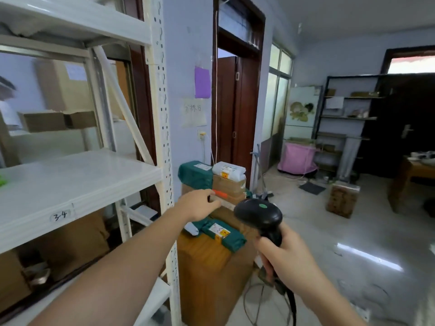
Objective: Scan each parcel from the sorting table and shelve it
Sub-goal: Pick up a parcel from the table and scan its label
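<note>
My right hand [286, 252] grips the handle of a black barcode scanner [261, 216], whose head points toward the parcels. My left hand [200, 204] reaches to a cardboard parcel [227, 202] on the wooden sorting table [202, 262]; its fingers curl around the box's near edge. More parcels are stacked behind: a brown box [229, 184], a white bag [229, 170] on top and a green-wrapped parcel [195, 175]. Another green parcel [223, 232] with a label lies flat on the table in front. The white shelf [70, 182] marked 3-4 is at my left.
The white rack's perforated post [166, 147] stands between shelf and table. The scanner cable [292, 302] hangs to the floor. A dark doorway [235, 109] is behind the table. Farther right are a pink bag [296, 158], a black shelf unit [346, 118], a box on the floor [342, 201] and a wooden table [414, 175].
</note>
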A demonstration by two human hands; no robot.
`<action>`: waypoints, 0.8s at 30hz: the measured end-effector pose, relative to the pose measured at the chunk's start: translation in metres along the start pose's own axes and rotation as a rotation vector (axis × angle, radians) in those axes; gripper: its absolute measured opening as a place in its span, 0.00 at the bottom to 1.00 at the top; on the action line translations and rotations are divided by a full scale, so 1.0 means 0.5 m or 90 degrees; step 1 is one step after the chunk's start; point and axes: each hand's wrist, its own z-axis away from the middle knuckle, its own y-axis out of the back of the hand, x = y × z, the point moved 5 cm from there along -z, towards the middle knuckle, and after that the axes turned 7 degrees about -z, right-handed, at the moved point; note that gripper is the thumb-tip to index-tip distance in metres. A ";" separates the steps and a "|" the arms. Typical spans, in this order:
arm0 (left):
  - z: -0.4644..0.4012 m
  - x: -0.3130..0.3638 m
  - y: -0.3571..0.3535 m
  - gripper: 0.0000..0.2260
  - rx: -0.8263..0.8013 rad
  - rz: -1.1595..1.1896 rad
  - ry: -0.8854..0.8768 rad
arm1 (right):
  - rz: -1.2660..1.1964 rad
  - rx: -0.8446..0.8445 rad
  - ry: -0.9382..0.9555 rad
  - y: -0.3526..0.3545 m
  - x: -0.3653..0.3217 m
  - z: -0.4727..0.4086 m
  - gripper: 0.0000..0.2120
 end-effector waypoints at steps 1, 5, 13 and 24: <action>-0.007 0.016 -0.019 0.29 -0.004 0.008 0.002 | 0.008 0.009 -0.009 0.025 0.013 0.000 0.03; -0.033 0.056 -0.103 0.27 -0.028 0.079 0.027 | 0.006 0.024 -0.044 0.099 0.065 -0.014 0.02; -0.139 0.017 -0.230 0.33 -0.089 0.055 0.079 | 0.038 -0.012 -0.045 0.108 0.152 -0.140 0.03; -0.362 -0.122 -0.321 0.32 -0.134 0.041 0.139 | 0.043 -0.053 -0.048 0.055 0.230 -0.404 0.03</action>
